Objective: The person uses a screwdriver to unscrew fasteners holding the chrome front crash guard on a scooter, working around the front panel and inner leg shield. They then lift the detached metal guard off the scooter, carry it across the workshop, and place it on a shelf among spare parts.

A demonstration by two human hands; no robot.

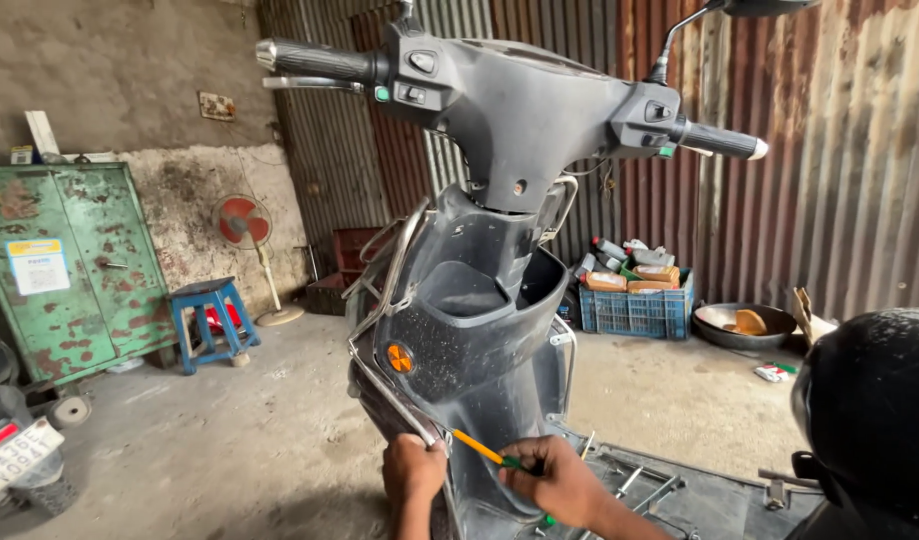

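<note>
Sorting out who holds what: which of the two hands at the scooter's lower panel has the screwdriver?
The right hand grips the yellow-and-green-handled screwdriver; the left hand only rests on the black scooter's chrome side guard.

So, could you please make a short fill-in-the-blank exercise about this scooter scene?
1. The right hand holds a screwdriver with a ____ shaft.
2. The left hand rests against the scooter's lower front panel, below a round ____ reflector.
3. Near the green cabinet stands a small ____ stool.
4. The bottles sit in a blue ____ by the corrugated wall.

Missing words: yellow; orange; blue; crate
</note>
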